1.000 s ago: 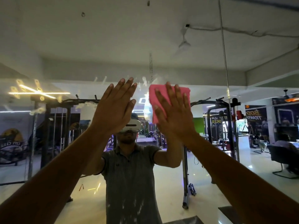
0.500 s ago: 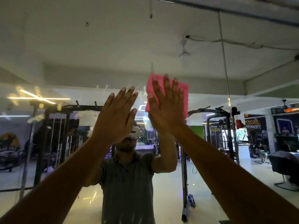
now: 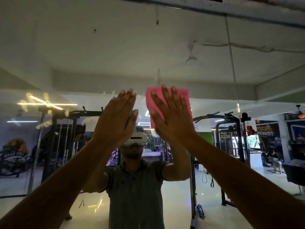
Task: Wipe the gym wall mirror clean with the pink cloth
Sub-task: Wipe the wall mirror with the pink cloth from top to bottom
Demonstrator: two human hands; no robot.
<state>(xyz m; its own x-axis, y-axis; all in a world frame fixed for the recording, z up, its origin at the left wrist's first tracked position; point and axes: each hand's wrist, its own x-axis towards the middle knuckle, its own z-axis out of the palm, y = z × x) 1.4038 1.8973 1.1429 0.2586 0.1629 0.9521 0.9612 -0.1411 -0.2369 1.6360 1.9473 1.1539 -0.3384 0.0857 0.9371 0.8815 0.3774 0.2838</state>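
Left hand is raised flat toward the mirror, fingers straight and together, holding nothing. It appears to rest on the glass, likely as a brace so the body can lean in and reach high; actual contact can't be confirmed from this angle.

Just right of it, near but apart, the right hand lies spread flat over the cloth, fingers straight and slightly fanned, palm pressing it onto the glass. No pinch or curl, the cloth is trapped between palm and mirror. A flat palm spreads pressure over the whole folded pad, which suits wiping. Cloth shows above the fingertips and to the left of the thumb; its lower part is hidden behind the palm.

Both arms are stretched up and forward, so the patch being worked sits at about head height in the reflection, above the headset.

Left of the left hand, pale smears remain on the glass, and more faint marks sit above its fingertips. Judgement: wiping is under way, not finished; those streaks to the left need passes.
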